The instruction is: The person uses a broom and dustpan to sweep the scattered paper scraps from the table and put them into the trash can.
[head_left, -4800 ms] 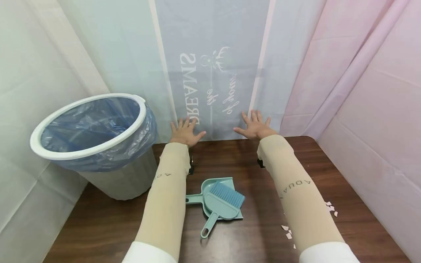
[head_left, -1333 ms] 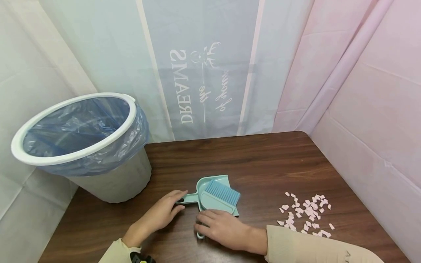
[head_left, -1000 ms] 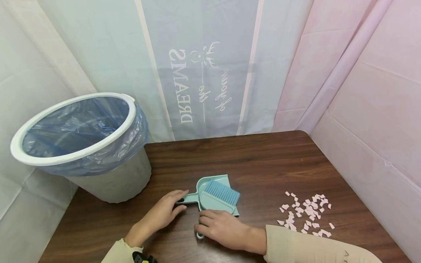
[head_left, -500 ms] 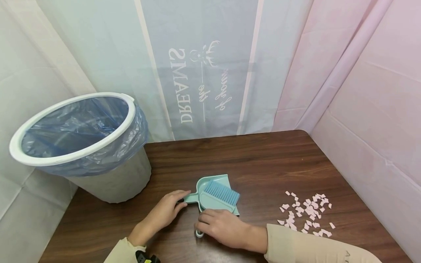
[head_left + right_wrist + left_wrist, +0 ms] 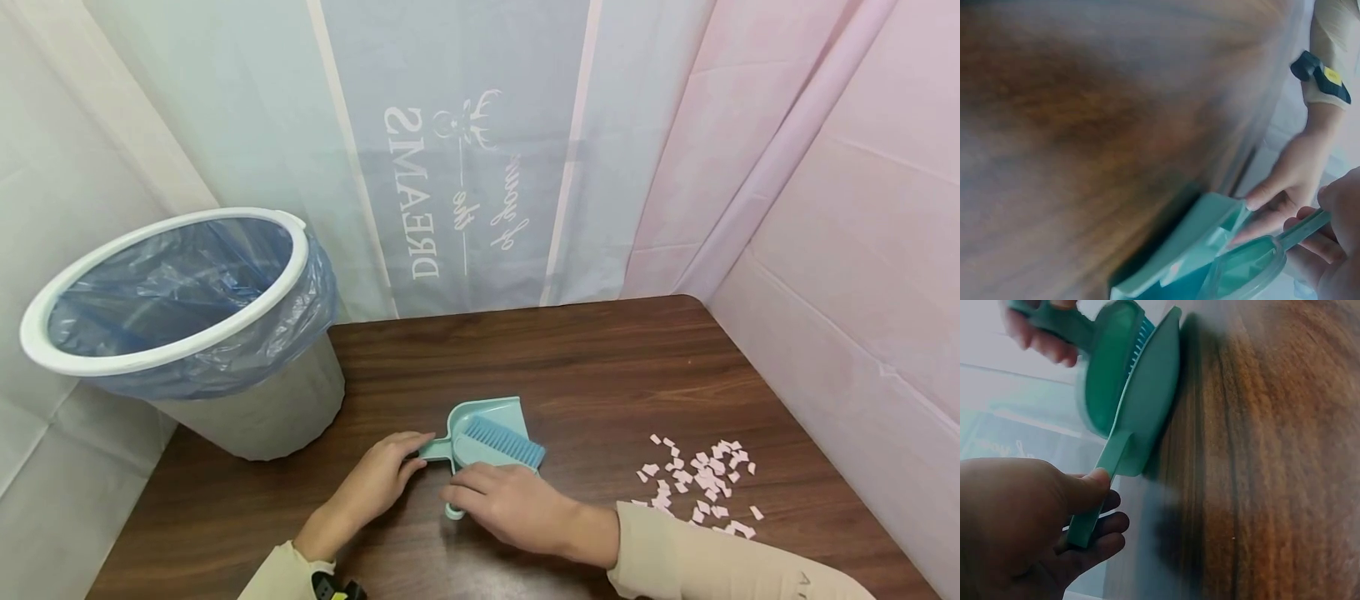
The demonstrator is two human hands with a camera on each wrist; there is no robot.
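In the head view my left hand (image 5: 375,477) pinches the handle of a mint-green dustpan (image 5: 507,408) between thumb and fingers. The dustpan lies on the table, its wide mouth facing right. My right hand (image 5: 517,507) is curled round the handle of a matching hand brush (image 5: 504,442), whose blue bristles are over the pan. The left wrist view has the brush (image 5: 1107,378) tilted beside the pan (image 5: 1154,387), its handle raised in the right hand. Most of the brush handle is hidden by the right hand in the head view; its looped end shows.
Many small white paper scraps (image 5: 705,479) lie scattered at the table's right, partly behind the right sleeve (image 5: 720,550). A grey bin (image 5: 277,417) with a white rim (image 5: 45,342) and blue bag liner (image 5: 187,283) stands at the left. Printed curtains (image 5: 480,167) hang behind the brown table (image 5: 585,350).
Earliest, both hands were spread at the curtain, away from the tools. They have since taken hold of both handles. Over the last half second the right hand has raised the brush handle slightly.
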